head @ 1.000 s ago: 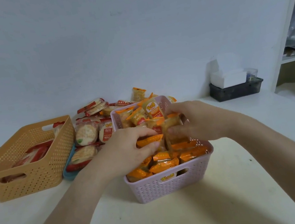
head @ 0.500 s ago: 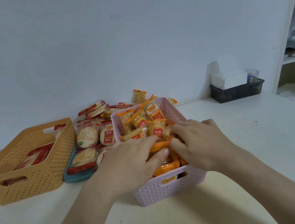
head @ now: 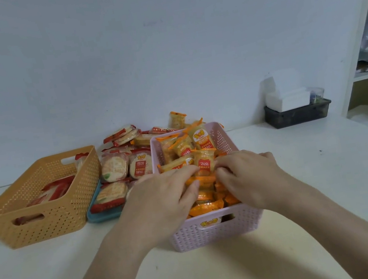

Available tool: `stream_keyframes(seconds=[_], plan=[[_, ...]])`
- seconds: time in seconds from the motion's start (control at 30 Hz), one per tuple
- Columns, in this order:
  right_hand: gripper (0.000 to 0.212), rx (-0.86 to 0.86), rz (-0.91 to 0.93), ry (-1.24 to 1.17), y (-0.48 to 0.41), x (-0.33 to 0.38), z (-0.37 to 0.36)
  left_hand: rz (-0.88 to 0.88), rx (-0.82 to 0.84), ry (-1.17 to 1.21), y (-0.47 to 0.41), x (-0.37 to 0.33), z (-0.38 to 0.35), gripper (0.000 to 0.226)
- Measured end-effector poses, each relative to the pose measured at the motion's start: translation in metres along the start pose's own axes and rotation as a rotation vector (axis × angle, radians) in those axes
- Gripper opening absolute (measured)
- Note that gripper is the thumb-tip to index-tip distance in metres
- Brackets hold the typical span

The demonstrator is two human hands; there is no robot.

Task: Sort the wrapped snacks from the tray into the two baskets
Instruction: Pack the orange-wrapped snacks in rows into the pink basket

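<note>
Pulled nearer, left hand and right hand are curled over likely-light, crinkly orange-wrapped snacks in the pink plastic basket; grip can't be told, sealed ends suggested.

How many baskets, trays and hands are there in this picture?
Baskets: 2 (orange basket, pink basket)
Trays: 1 (blue tray)
Hands: 2 (left hand, right hand)
Total: 5

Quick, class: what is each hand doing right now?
Left hand: pinching orange packets in the pink basket.
Right hand: fingers curled among packets; grip cannot be told.
</note>
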State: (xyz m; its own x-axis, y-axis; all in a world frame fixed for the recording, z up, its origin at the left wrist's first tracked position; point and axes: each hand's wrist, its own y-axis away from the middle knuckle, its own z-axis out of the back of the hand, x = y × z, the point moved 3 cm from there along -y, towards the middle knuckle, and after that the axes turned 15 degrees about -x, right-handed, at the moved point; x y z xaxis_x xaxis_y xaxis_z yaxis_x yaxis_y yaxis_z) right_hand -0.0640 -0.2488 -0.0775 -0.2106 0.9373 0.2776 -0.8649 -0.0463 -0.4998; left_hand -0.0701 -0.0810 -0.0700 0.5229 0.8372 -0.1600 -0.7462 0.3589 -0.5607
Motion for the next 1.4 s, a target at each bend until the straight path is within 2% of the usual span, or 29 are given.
stream_keyframes(seconds=[0.1, 0.23, 0.33, 0.47, 0.57, 0.77, 0.93, 1.0, 1.13, 1.23, 1.3, 1.4], plan=[[0.03, 0.025, -0.031, -0.041, -0.013, -0.002, 0.014, 0.014, -0.025, 0.052, -0.004, 0.002, 0.007, 0.036], [0.038, 0.056, -0.008, -0.131, -0.052, -0.009, 0.027, 0.086, -0.028, 0.119, -0.011, 0.013, 0.017, 0.035], [0.04, 0.121, 0.067, -0.054, -0.077, -0.009, 0.011, 0.068, 0.031, 0.074, -0.013, 0.02, 0.02, 0.037], [0.043, 0.149, 0.183, 0.122, -0.086, -0.006, -0.016, 0.035, 0.21, 0.03, -0.005, 0.024, 0.017, 0.036], [0.049, 0.189, 0.218, 0.209, -0.085, -0.005, -0.028, -0.02, 0.248, -0.017, -0.004, 0.023, 0.018, 0.035], [0.043, 0.177, 0.183, 0.069, -0.085, 0.005, -0.012, 0.012, 0.254, -0.005, -0.008, 0.024, 0.017, 0.034], [0.031, -0.029, 0.111, -0.343, -0.082, 0.032, 0.038, 0.082, 0.151, 0.072, -0.007, 0.029, 0.014, 0.027], [0.034, -0.036, 0.118, -0.374, -0.075, 0.045, 0.035, 0.128, 0.104, 0.125, -0.007, 0.031, 0.01, 0.022], [0.032, 0.013, 0.145, -0.299, -0.065, 0.054, 0.01, 0.211, -0.013, 0.274, -0.003, 0.036, 0.004, 0.019], [0.023, 0.095, 0.138, -0.35, -0.059, 0.054, -0.003, 0.137, -0.069, 0.278, 0.002, 0.036, 0.004, 0.018], [0.02, 0.154, 0.171, -0.345, -0.057, 0.054, -0.011, 0.076, -0.2, 0.302, 0.004, 0.036, 0.009, 0.015], [0.018, 0.268, 0.214, -0.337, -0.056, 0.054, -0.019, 0.152, -0.425, 0.403, 0.002, 0.046, 0.02, 0.011]])
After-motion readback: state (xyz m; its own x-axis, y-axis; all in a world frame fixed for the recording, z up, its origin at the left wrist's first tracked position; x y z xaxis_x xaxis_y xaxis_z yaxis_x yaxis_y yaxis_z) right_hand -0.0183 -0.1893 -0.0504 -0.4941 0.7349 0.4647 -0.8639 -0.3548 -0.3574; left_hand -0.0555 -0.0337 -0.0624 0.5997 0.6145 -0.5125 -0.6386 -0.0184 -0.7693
